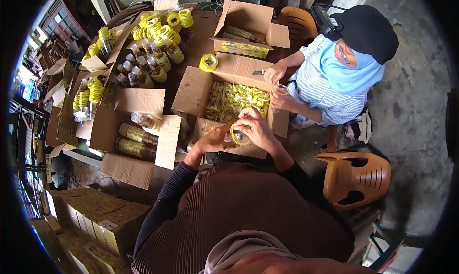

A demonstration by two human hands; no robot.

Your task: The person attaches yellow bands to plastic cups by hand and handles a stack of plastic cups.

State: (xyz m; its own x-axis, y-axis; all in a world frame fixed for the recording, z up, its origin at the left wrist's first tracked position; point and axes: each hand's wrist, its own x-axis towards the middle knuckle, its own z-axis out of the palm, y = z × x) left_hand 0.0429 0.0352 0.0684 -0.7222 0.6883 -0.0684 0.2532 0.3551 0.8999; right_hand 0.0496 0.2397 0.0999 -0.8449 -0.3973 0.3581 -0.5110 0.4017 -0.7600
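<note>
My left hand (213,139) is closed around the side of a clear plastic cup (241,138) with a yellow rim. On that rim, the fingers of my right hand (258,130) are pinched together from above. The cup is tipped with its round end facing me, close to my body. Right beyond my hands lies an open cardboard box (241,69) full of yellow scraps (239,98), which look like torn strips. My left fingertips are partly hidden by the cup.
Across the corner a person (330,83) holds a clear cup and a dark flat tool. At left, a cardboard box (126,171) contains stacked cups. Behind stand several cup stacks (158,66), yellow rings (208,63) and another box (241,48). An orange chair (356,178) is at right.
</note>
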